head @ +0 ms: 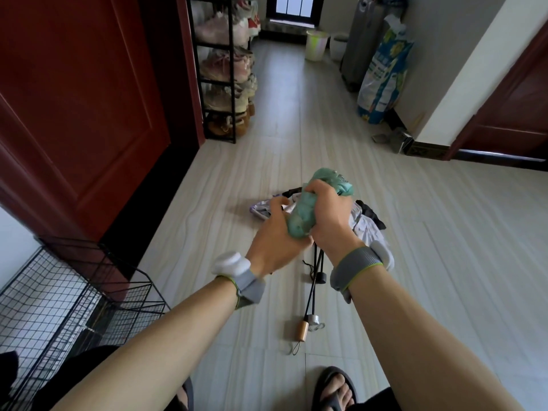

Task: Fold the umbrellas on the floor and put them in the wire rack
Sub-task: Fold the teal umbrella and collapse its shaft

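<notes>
While the green umbrella (pixel 300 226) is gripped by left hand (pixel 272 241) and right hand (pixel 329 212), bare floor (pixel 444 262) is seen to their right, the wire rack (pixel 74 292) to their left.

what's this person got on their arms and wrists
The left hand and right hand wear no gloves, and no sleeves show. The left wrist band and right wrist band are grey woven fabric edged in lime green. Each carries a rounded white pod, the left pod and right pod.

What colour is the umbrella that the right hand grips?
The umbrella is mottled teal green, clearest in the head view.
</notes>
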